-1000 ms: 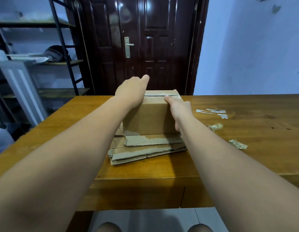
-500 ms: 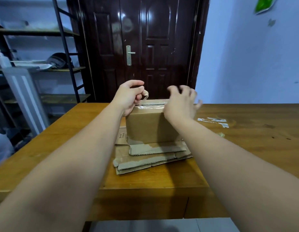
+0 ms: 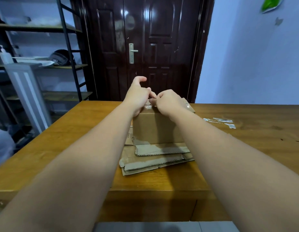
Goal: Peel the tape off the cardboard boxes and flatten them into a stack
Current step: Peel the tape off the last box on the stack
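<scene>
A small sealed cardboard box [image 3: 158, 126] stands upright at the centre of the frame. It sits on a stack of flattened cardboard [image 3: 153, 162] that lies on the wooden worktop [image 3: 75, 134]. Clear tape [image 3: 187, 106] runs along the box's top seam and glints at both ends.

Both hands meet over the upper left part of the box lid. The right hand [image 3: 168, 102] is curled, and its fingertips [image 3: 153, 97] seem to nip the loose end of the tape near the left end of the seam. The left hand [image 3: 137, 96] leans its heel on the box's upper left corner, thumb lifted and fingers bent towards the right hand. I cannot tell whether it also has hold of the tape or only steadies the box.

The box looks light and empty. It will likely skid on the smooth cardboard beneath unless it is held down. Its walls are stiff but will dent under a hard squeeze, so a flat press on a corner or edge suits it best. The tape is thin, sticky and apt to tear or lift paper fibres. It is best taken at its raised end and drawn low along the seam.

Peeled tape strips [image 3: 220, 121] lie on the worktop to the right of the box, well apart from it.
</scene>
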### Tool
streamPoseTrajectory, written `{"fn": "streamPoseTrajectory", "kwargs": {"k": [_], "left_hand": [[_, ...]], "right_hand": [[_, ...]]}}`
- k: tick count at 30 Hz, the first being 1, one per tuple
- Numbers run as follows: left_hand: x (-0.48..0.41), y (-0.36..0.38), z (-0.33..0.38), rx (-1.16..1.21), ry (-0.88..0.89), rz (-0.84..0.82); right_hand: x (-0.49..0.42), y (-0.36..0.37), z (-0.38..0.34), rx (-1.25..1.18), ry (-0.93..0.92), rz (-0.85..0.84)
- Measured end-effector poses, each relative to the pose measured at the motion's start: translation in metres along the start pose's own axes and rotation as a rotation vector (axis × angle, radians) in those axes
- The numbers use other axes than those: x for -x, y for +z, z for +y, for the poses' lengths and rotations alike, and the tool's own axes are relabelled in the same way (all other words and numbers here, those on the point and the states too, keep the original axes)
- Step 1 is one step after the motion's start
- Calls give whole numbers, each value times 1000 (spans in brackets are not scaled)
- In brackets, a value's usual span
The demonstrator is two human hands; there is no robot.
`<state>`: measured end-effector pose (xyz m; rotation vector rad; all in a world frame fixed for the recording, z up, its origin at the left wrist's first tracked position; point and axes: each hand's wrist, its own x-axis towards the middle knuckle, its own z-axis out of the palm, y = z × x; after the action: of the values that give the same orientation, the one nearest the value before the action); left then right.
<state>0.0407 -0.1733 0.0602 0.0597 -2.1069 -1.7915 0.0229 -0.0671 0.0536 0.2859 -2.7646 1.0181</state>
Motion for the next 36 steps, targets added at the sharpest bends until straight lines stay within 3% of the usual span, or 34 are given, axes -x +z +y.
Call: {"fn": "streamPoseTrajectory", "kwargs": {"k": [3,7,16,20,22,24,27,30,32,36], "left_hand": [[-2,11,-2,-254,67,151],[-3,14,0,-370,53,226],[-4,25,-6,-868,130,97],[-9,22,-8,-928,133,78],[-9,23,-11,-939,148,77],[-9,25,-12,-970,156,71],[-9,27,-14,-1013,174,70],[-11,29,-16,-1027,184,87],[-11,29,-16,-1027,183,81],[-11,28,-16,-1046,212,37]], "right_hand": [[0,-6,-3,60,-3,-34],[-3,-7,-3,42,4,-49],[-13,-16,14,-2,41,33],[-9,-12,16,-13,22,110],[-12,-12,21,-193,73,240],[-15,-23,30,-626,174,308],[-9,-40,36,-1116,310,249],[2,-41,31,-1353,281,248],[6,-37,27,-1204,205,316],[16,-32,29,-516,-109,266]]}}
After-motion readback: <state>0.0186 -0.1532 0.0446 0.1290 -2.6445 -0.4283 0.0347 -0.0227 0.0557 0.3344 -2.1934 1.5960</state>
